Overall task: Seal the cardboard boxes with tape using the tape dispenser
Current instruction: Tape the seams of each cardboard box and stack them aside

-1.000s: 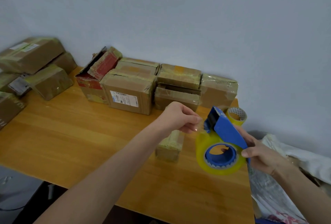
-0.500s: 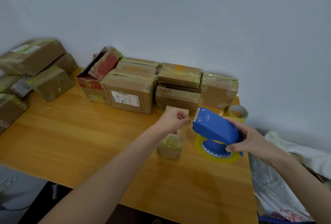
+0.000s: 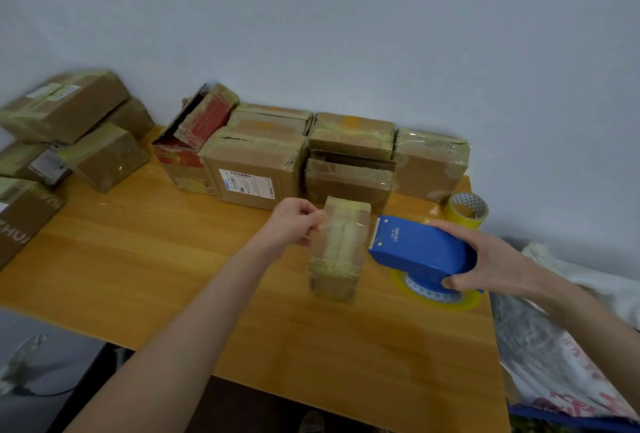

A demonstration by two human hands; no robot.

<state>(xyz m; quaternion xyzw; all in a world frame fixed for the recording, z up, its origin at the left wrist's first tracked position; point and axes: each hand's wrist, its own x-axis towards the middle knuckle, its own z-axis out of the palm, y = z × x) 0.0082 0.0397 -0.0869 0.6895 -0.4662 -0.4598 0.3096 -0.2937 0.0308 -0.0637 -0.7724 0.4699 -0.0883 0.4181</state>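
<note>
**Item: small box** [image 3: 341,245]. Cardboard, stood upright on the counter [image 3: 173,259], right of centre, between the two hands. It is already banded with yellowish tape.
- Handling: it is judged light and stiff along its edges, with faces that would give under pressure. The taped skin is glossy, so some slip is to be expected. As it is tall on a narrow base, it is likely to be tipped by a sideways pull.
- Hold: it is best steadied at an upper edge or corner, not on a face.

**Item: left hand** [image 3: 294,224]. Its fingers are curled at the box's upper left edge. A tape end [image 3: 320,224] appears to be pinched there, though the clear film is hard to make out.

**Item: tape dispenser** [image 3: 419,249]. Blue hard plastic, gripped over its rear arch by the right hand [image 3: 491,259]. The toothed blade is turned toward the box, just beside its upper right edge. The loaded roll [image 3: 436,297] is seen beneath, low over the counter. Fingers are to be kept off the blade.

**Surroundings:**
- A row of taped boxes [image 3: 252,169] stands just behind the small box, so room for a forward pass is limited.
- A spare tape roll [image 3: 467,209] sits near the right hand, behind the dispenser.
- A stack of boxes [image 3: 69,110] is set well apart at the left.
- A plastic bag [image 3: 554,363] lies beyond the counter's right edge.
</note>
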